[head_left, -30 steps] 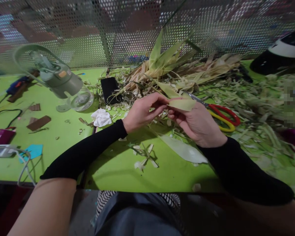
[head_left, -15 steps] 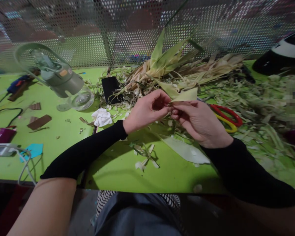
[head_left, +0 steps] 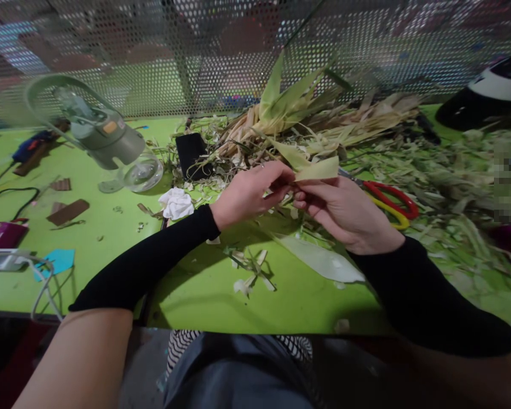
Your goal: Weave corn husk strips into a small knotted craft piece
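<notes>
Between my two hands is a pale green corn husk piece (head_left: 321, 170), its broad end pointing up and right. My right hand (head_left: 349, 213) pinches its lower edge between thumb and fingers. My left hand (head_left: 253, 190) is closed at the husk's narrow end, fingertips pressed together; the exact grip there is partly hidden by the fingers. A loose pale husk strip (head_left: 323, 258) lies flat on the green table below my right hand. Scissors with red and yellow handles (head_left: 394, 204) lie just right of that hand, their blades mostly hidden behind it.
A pile of corn husks (head_left: 289, 108) lies along the perforated metal screen (head_left: 221, 51). A black phone (head_left: 191, 154), a crumpled white tissue (head_left: 176, 203) and a clear bottle with a green lid (head_left: 111, 139) are to the left. Shredded husk (head_left: 464, 182) covers the right side.
My left hand has turned slightly, its fingers closing in more over the husk's narrow end. The husk has shifted a little left and down; the rest looks the same.
</notes>
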Tool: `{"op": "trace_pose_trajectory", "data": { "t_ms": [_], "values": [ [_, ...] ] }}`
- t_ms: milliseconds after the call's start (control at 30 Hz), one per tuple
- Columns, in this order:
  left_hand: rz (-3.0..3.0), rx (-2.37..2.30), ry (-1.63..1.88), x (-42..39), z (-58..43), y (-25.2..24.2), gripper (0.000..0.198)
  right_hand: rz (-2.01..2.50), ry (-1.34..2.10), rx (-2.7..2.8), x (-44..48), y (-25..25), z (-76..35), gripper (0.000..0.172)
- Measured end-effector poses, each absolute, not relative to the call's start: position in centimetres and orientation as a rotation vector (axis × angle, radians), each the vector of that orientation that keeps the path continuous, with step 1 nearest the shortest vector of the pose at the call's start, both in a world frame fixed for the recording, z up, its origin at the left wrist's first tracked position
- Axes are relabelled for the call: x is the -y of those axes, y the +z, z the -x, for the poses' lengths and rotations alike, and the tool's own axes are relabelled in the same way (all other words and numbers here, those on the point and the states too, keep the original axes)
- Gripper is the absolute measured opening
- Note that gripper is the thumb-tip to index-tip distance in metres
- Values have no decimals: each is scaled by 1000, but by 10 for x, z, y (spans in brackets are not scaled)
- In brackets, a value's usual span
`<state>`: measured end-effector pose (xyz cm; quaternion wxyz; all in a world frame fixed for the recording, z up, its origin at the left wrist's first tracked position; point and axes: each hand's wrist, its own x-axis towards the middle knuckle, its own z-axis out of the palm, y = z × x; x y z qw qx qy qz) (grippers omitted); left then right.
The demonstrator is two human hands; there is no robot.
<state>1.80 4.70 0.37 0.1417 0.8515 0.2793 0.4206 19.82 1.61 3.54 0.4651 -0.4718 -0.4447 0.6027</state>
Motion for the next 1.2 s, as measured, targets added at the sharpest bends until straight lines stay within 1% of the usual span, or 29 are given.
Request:
{"op": "trace_pose_trajectory", "data": {
  "t_ms": [133, 200, 267, 367, 500, 600, 700, 833, 967, 1100, 1200],
  "values": [
    [-2619, -820, 1182, -48, -12, 4, 20, 1159, 1519, 1080, -17, 36, -199, 18],
    [-2605, -814, 1186, -48, -12, 4, 22, 1170, 1473, 1146, -18, 34, -200, 20],
    [-2503, -800, 1216, -47, -14, 4, 20, 1168, 1386, 1235, -19, 30, -201, 23],
    [-2121, -796, 1260, -43, -22, 7, 16, 1136, 1163, 1361, -20, 26, -202, 23],
    [-1525, -742, 1145, -36, -32, 13, 21, 1096, 873, 1526, -18, 28, -203, 19],
    [-1237, -738, 1021, -33, -34, 17, 19, 1035, 811, 1609, -16, 31, -205, 17],
    [-1072, -713, 958, -32, -35, 17, 16, 1066, 800, 1644, -16, 33, -208, 15],
    [-1113, -706, 1002, -34, -36, 15, 10, 1133, 781, 1620, -17, 33, -209, 15],
    [-1332, -745, 1104, -34, -36, 15, 15, 1150, 787, 1577, -17, 31, -206, 19],
    [-1462, -797, 1152, -32, -35, 15, 11, 1149, 948, 1491, -17, 29, -203, 24],
    [-1544, -818, 1174, -30, -35, 15, 14, 1158, 1004, 1480, -18, 28, -203, 27]
  ]
}}
